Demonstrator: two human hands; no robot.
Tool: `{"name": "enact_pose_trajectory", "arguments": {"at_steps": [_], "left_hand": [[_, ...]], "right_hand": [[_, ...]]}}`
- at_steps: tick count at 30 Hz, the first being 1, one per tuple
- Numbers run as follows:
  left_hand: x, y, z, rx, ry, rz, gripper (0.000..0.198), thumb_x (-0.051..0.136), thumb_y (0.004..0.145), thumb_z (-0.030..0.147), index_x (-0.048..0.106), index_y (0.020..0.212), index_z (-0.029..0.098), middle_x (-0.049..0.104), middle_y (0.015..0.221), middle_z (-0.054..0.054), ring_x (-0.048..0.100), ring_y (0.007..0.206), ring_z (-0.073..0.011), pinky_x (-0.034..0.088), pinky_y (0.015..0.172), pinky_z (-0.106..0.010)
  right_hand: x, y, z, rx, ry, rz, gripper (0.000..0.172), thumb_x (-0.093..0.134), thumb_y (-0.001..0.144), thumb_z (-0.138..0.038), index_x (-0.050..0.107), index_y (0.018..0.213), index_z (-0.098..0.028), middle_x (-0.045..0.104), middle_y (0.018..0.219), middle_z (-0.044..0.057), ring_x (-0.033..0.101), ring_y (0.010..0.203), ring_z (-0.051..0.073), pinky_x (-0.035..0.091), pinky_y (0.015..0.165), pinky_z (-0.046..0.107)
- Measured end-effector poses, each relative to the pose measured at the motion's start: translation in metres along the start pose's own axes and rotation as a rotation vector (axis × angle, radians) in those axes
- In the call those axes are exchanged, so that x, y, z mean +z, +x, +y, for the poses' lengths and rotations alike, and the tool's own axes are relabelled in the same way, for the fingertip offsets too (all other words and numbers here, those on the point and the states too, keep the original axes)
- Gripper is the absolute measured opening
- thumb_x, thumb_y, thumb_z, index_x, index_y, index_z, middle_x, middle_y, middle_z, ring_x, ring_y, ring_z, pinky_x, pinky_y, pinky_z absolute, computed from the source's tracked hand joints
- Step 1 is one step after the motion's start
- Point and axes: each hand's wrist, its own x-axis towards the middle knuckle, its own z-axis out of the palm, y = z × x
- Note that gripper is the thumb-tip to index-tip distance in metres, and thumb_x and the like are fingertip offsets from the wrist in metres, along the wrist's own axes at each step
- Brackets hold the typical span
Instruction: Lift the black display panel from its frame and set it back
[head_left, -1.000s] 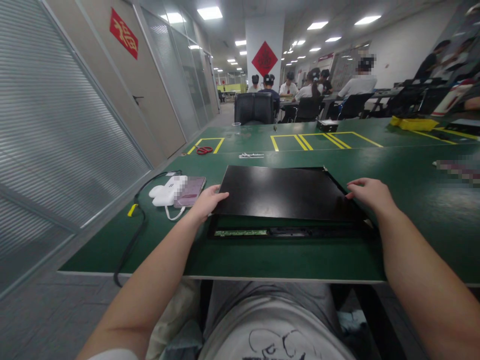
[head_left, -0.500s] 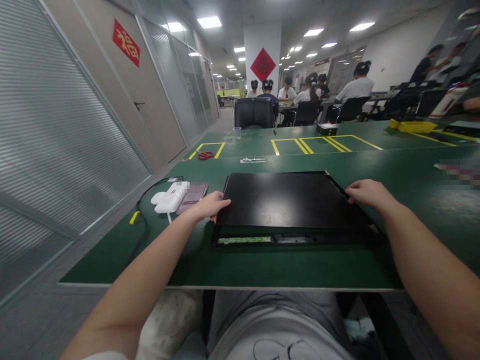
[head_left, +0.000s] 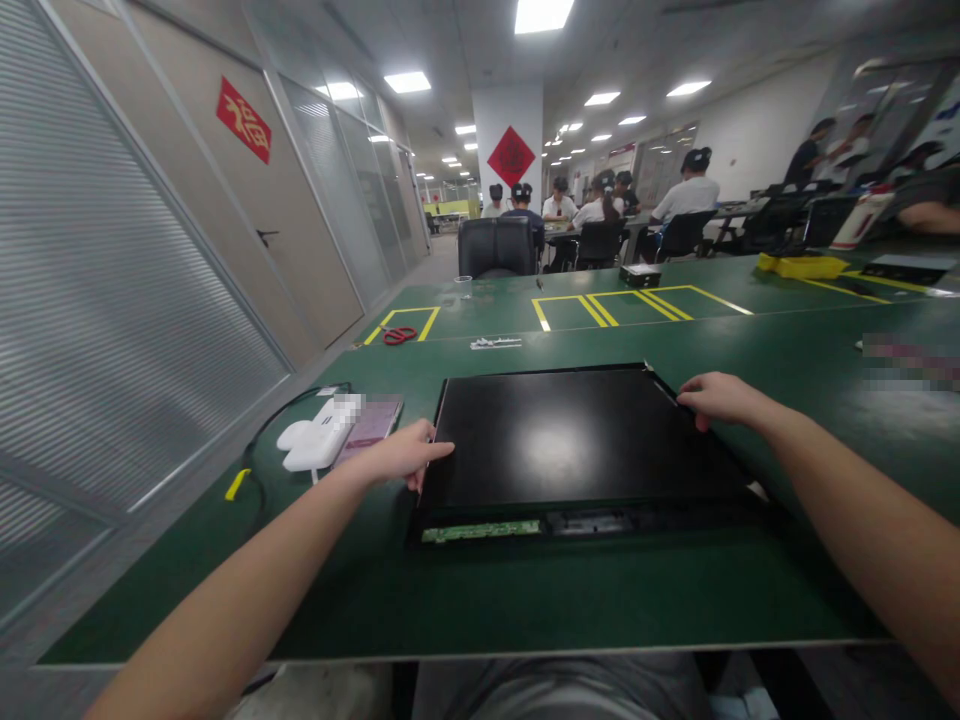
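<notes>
1. Currently, the left hand (head_left: 416,455) is at the left edge of the panel (head_left: 555,440), one digit laid over the top and other fingers bent down beside it; whether it pinches the edge or only rests there, I cannot tell.
2. The right hand (head_left: 712,398) is curled at the opposite side, fingertips by the right edge of the frame (head_left: 675,517); I cannot tell whether it grips anything.
3. Between the hands, the panel lies over the frame on the tabletop (head_left: 525,600), black and glossy, with a pale glare near its middle. Whether it sits flush is unclear.
4. Along the near side, the frame shows past the panel, with a narrow green board (head_left: 480,531) in its left half.
5. Just left of the left hand lies a phone (head_left: 371,425), a white case (head_left: 322,432) against it. A black cable (head_left: 259,425) with a yellow tag (head_left: 238,485) runs beyond them.
6. Past the panel's far edge are white strips (head_left: 495,343), and red scissors (head_left: 399,336) to their left, near yellow tape (head_left: 664,305) lines.
7. Farther off stand a clear cup (head_left: 463,285), a small box (head_left: 640,278) and, to the right, a yellow tray (head_left: 801,267).
8. Beyond the tabletop are a black chair (head_left: 496,247) and several people seated at other tables.
</notes>
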Motion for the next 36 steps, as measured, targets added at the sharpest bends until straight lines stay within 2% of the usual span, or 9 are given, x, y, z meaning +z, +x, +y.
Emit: {"name": "enact_pose_trajectory", "arguments": {"at_steps": [3, 6, 8, 11, 14, 18, 26, 32, 36], "left_hand": [[-0.001, 0.002, -0.004, 0.007, -0.003, -0.01, 0.038, 0.076, 0.079, 0.054, 0.05, 0.076, 0.025, 0.059, 0.043, 0.001, 0.054, 0.038, -0.0173, 0.04, 0.041, -0.023], [-0.001, 0.004, -0.009, 0.01, 0.004, 0.003, 0.039, 0.069, 0.082, 0.059, 0.049, 0.077, 0.026, 0.058, 0.043, 0.002, 0.054, 0.039, -0.0176, 0.041, 0.043, -0.024], [0.0, 0.005, -0.012, 0.015, 0.037, 0.05, 0.038, 0.065, 0.084, 0.06, 0.049, 0.075, 0.026, 0.057, 0.044, 0.002, 0.054, 0.04, -0.0182, 0.038, 0.044, -0.025], [0.005, 0.007, -0.018, 0.085, 0.151, 0.205, 0.036, 0.06, 0.087, 0.056, 0.051, 0.07, 0.026, 0.057, 0.049, 0.001, 0.055, 0.046, -0.0197, 0.037, 0.05, -0.027], [0.01, 0.008, -0.022, 0.186, 0.264, 0.345, 0.034, 0.055, 0.089, 0.05, 0.054, 0.066, 0.025, 0.061, 0.059, -0.002, 0.061, 0.062, -0.0236, 0.038, 0.06, -0.03], [0.013, 0.009, -0.022, 0.2, 0.297, 0.387, 0.035, 0.052, 0.09, 0.05, 0.053, 0.064, 0.026, 0.059, 0.06, -0.001, 0.062, 0.066, -0.0257, 0.037, 0.065, -0.032], [0.011, 0.01, -0.02, 0.182, 0.31, 0.346, 0.032, 0.052, 0.09, 0.051, 0.054, 0.068, 0.027, 0.061, 0.062, -0.002, 0.063, 0.066, -0.0265, 0.038, 0.066, -0.033], [0.009, 0.012, -0.028, 0.21, 0.266, 0.315, 0.036, 0.041, 0.094, 0.052, 0.05, 0.068, 0.028, 0.067, 0.069, -0.005, 0.069, 0.074, -0.0299, 0.042, 0.07, -0.036], [0.009, 0.013, -0.032, 0.219, 0.223, 0.323, 0.036, 0.042, 0.092, 0.054, 0.051, 0.067, 0.029, 0.067, 0.068, -0.004, 0.068, 0.071, -0.0292, 0.045, 0.072, -0.037]], "right_hand": [[0.003, 0.005, 0.003, -0.024, 0.002, 0.043, 0.016, 0.071, 0.082, -0.033, 0.078, 0.093, -0.023, 0.068, 0.056, 0.006, 0.077, 0.086, 0.033, 0.059, 0.083, 0.043], [0.005, 0.002, 0.005, -0.034, -0.01, 0.076, 0.032, 0.07, 0.083, -0.035, 0.079, 0.111, -0.021, 0.068, 0.056, 0.006, 0.077, 0.089, 0.034, 0.057, 0.088, 0.044], [0.008, -0.005, 0.006, -0.031, -0.017, 0.1, 0.043, 0.067, 0.085, -0.037, 0.076, 0.123, -0.019, 0.069, 0.057, 0.005, 0.077, 0.089, 0.034, 0.056, 0.088, 0.044], [0.016, -0.019, 0.01, 0.001, -0.008, 0.167, 0.051, 0.063, 0.088, -0.04, 0.072, 0.134, -0.02, 0.071, 0.062, 0.005, 0.077, 0.087, 0.034, 0.056, 0.082, 0.043], [0.025, -0.033, 0.019, 0.022, 0.025, 0.253, 0.048, 0.059, 0.088, -0.044, 0.074, 0.13, -0.024, 0.076, 0.072, 0.007, 0.077, 0.086, 0.034, 0.055, 0.078, 0.045], [0.034, -0.04, 0.028, -0.024, 0.095, 0.29, 0.04, 0.056, 0.089, -0.046, 0.077, 0.119, -0.028, 0.076, 0.071, 0.005, 0.076, 0.079, 0.032, 0.055, 0.073, 0.042], [0.035, -0.041, 0.023, -0.001, 0.028, 0.273, 0.042, 0.053, 0.091, -0.046, 0.08, 0.116, -0.027, 0.077, 0.078, 0.008, 0.076, 0.08, 0.032, 0.053, 0.07, 0.042], [0.04, -0.042, 0.023, -0.004, 0.02, 0.284, 0.041, 0.051, 0.092, -0.048, 0.082, 0.112, -0.03, 0.078, 0.082, 0.008, 0.075, 0.079, 0.031, 0.052, 0.067, 0.04], [0.042, -0.038, 0.025, 0.004, 0.008, 0.282, 0.042, 0.051, 0.091, -0.049, 0.083, 0.11, -0.03, 0.079, 0.088, 0.008, 0.076, 0.081, 0.031, 0.052, 0.067, 0.04]]}}
